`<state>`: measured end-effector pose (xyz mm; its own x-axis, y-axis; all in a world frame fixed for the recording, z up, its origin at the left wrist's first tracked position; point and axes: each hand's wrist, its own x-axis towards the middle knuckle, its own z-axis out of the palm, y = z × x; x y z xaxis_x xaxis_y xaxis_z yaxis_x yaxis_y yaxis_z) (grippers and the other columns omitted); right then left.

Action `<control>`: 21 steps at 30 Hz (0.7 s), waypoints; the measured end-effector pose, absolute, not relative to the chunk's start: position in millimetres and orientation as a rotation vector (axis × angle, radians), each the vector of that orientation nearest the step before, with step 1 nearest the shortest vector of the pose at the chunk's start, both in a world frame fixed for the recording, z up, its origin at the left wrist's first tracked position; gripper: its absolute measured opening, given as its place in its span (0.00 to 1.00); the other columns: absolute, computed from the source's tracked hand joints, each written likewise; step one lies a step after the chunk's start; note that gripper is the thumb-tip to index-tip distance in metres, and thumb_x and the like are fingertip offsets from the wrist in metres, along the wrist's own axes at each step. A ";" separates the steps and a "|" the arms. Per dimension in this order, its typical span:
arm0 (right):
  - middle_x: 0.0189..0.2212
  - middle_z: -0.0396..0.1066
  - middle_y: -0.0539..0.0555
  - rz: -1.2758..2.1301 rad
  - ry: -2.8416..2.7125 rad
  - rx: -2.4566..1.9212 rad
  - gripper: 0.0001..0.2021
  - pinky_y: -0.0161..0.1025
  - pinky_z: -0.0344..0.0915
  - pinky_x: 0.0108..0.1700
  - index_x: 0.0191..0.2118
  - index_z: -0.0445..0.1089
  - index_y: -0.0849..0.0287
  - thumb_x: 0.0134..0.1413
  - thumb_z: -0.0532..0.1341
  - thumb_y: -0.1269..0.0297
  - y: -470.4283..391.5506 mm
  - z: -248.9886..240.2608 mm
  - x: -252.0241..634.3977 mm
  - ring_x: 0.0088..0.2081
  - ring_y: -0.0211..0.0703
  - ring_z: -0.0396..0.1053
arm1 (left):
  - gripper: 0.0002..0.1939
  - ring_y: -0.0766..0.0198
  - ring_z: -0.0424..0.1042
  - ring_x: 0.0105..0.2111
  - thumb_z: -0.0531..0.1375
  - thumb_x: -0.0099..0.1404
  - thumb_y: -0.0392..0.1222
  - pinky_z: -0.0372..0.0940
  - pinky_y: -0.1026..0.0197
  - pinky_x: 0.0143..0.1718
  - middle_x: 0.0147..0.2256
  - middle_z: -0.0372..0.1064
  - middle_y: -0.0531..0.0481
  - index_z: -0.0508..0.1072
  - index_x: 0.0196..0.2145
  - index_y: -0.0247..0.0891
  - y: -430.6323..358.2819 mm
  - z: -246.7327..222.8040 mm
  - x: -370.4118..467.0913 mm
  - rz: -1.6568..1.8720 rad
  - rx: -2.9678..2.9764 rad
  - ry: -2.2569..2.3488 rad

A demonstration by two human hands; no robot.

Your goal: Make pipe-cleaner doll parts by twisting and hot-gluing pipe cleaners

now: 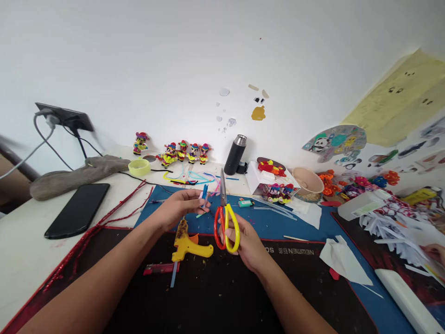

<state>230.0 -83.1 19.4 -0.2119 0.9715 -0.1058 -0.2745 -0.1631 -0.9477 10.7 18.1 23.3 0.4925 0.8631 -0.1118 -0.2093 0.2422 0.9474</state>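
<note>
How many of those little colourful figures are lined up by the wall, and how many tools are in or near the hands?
Little figures by the wall: 5, one apart and four in a row
Scissors: 1, in the right hand
Yellow glue gun: 1
Total: 7

Left hand (179,204) and right hand (245,241) sit side by side over the cutting mat (306,232); the scissors (225,218) are in the right hand, blades up, with the glue gun (189,246) on the desk mat (215,297) below and between them. Phone (77,209) far left on the table (21,246), tape roll (139,167) behind it. Figurines (186,152) line the back wall, flask (234,154) to their right, bowl (308,184) further right.
</note>
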 end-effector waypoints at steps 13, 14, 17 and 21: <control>0.26 0.68 0.46 1.728 -1.053 -0.916 0.18 0.29 0.55 0.18 0.41 0.71 0.58 0.55 0.73 0.51 -54.3 20.5 203.0 0.20 0.32 0.60 | 0.16 0.49 0.81 0.45 0.76 0.52 0.45 0.73 0.50 0.51 0.39 0.83 0.42 0.83 0.38 0.38 11.8 34.8 15.2 0.942 0.873 0.669; 0.26 0.69 0.46 1.723 -1.039 -0.921 0.19 0.29 0.58 0.19 0.41 0.71 0.58 0.56 0.72 0.49 -52.4 20.2 202.4 0.20 0.32 0.62 | 0.17 0.48 0.81 0.45 0.76 0.52 0.46 0.73 0.50 0.51 0.39 0.83 0.41 0.83 0.39 0.38 10.9 36.1 15.8 0.946 0.893 0.663; 0.28 0.72 0.48 1.742 -1.004 -0.904 0.22 0.31 0.63 0.22 0.43 0.69 0.57 0.58 0.70 0.44 -46.8 18.6 200.8 0.22 0.36 0.69 | 0.20 0.50 0.81 0.39 0.76 0.51 0.48 0.74 0.51 0.44 0.39 0.83 0.41 0.83 0.40 0.38 7.9 39.9 17.2 0.949 0.980 0.657; 0.30 0.76 0.49 1.796 -0.977 -0.843 0.25 0.33 0.65 0.23 0.45 0.66 0.55 0.57 0.69 0.40 -42.3 16.5 196.4 0.21 0.39 0.73 | 0.24 0.61 0.73 0.23 0.75 0.53 0.51 0.70 0.55 0.28 0.39 0.82 0.43 0.83 0.45 0.39 4.7 41.8 16.6 0.887 1.060 0.628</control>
<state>196.4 -42.3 16.5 -0.3658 0.9201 -0.1400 -0.3821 -0.2856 -0.8789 16.6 4.7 41.8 0.5147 0.8570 -0.0266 -0.3098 0.2148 0.9262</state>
